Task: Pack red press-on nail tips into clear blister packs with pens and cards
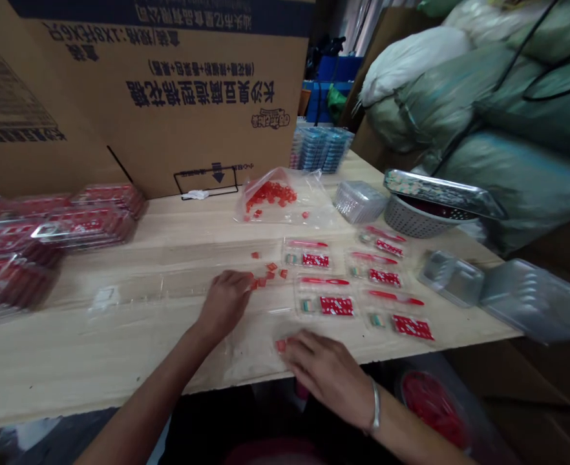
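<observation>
Over table [95,361], left hand [227,297] curling at loose red packets [262,282], its three o'clock, grip hidden; right hand [321,361] touching single packet [281,346] at ten o'clock, pinch unclear. Seemingly separating packets; next move probably calling for one-piece fingertip pinch.

table [72,361] left: packs [79,223] | behind packs: carton [192,135] | table right: trays [313,296] | left of trays: pieces [262,282]
</observation>
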### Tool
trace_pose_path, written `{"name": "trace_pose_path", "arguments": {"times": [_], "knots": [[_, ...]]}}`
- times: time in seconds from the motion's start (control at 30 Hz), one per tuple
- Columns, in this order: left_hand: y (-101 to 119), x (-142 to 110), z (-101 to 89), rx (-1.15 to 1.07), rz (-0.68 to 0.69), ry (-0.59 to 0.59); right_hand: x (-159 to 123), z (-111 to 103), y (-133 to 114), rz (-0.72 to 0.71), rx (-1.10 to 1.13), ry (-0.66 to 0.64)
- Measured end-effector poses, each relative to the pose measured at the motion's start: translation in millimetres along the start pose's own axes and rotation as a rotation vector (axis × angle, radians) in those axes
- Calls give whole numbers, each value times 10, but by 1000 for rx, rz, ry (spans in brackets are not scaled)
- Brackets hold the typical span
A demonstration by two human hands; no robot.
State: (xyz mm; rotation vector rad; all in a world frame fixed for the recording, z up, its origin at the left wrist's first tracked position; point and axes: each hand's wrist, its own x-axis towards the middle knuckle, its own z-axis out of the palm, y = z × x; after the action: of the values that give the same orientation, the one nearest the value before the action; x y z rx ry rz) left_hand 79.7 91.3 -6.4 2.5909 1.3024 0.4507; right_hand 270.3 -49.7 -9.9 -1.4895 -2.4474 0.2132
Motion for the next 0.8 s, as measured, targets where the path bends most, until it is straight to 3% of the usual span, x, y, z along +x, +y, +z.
{"name": "trace_pose_path", "arguments": {"times": [0.1, 0.17, 0.27, 0.4, 0.47, 0.53, 0.67, 0.8], "knots": [[207, 322, 99, -152, 39, -51, 81, -161, 98, 70, 35, 67], [290, 352, 139, -196, -15, -24, 76, -201, 130, 97, 59, 153], [417, 86, 107, -347, -99, -4, 37, -183, 83, 73, 183, 290], [599, -491, 43, -1124, -375, -98, 61, -69, -90, 43, 423, 387], [633, -701, 58, -1270, -477, -109, 112, 4, -142, 56, 486, 351], [617, -822, 103, -1107, -462, -66, 170, 73, -143, 31, 447, 245], [527, -886, 214, -568, -223, 75, 257, 180, -48, -82, 225, 94], [474, -847, 264, -335, -58, 40, 310, 228, 30, -63, 229, 74]]}}
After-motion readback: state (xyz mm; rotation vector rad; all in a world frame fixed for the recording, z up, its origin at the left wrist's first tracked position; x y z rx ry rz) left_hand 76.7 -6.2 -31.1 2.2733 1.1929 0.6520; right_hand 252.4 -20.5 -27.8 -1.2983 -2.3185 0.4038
